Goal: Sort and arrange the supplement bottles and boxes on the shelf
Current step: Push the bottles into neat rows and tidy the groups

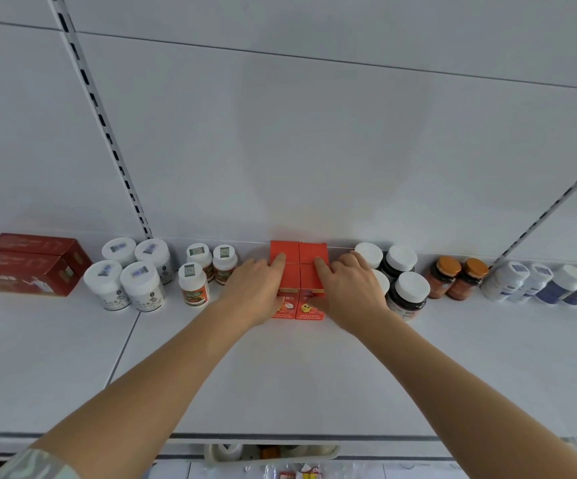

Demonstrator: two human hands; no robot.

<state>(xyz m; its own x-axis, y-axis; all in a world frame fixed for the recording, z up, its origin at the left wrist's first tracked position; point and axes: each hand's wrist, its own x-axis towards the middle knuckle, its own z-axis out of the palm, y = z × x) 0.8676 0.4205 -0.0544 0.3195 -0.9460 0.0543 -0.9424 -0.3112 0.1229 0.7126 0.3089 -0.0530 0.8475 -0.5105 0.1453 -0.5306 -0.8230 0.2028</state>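
Setting: white shelf (280,375) seen from above, backed by a white panel wall (314,133) with slotted uprights at left and right.
Orange boxes (298,271): four, in a tight two-by-two block at mid-shelf, back pair touching the wall, front pair showing printed faces.
Left hand (257,292): against the left side of the block, fingers straight and relaxed, index fingertip resting on top of a left box.
Right hand (349,288): against the right side of the block, fingers extended, fingertips lying on top of a right box; not curled round it.
Small red-labelled bottles (207,271): three, white caps with square stickers, just left of the left hand.
Large white-capped jars (131,274): four, grouped in a square further left.
Dark red boxes (27,264): two long ones side by side at the far left.
Dark white-capped bottles (404,281): cluster just right of the right hand, partly hidden behind it.
Orange-capped bottles (456,278): two, side by side, further right.
White and blue bottles (550,283): row of about four at the far right, near the upright.
Lower level: tray (273,451) and packets under the shelf's front edge, contents too blurred to tell.
Sleeve (34,466): patterned, at the bottom left corner.
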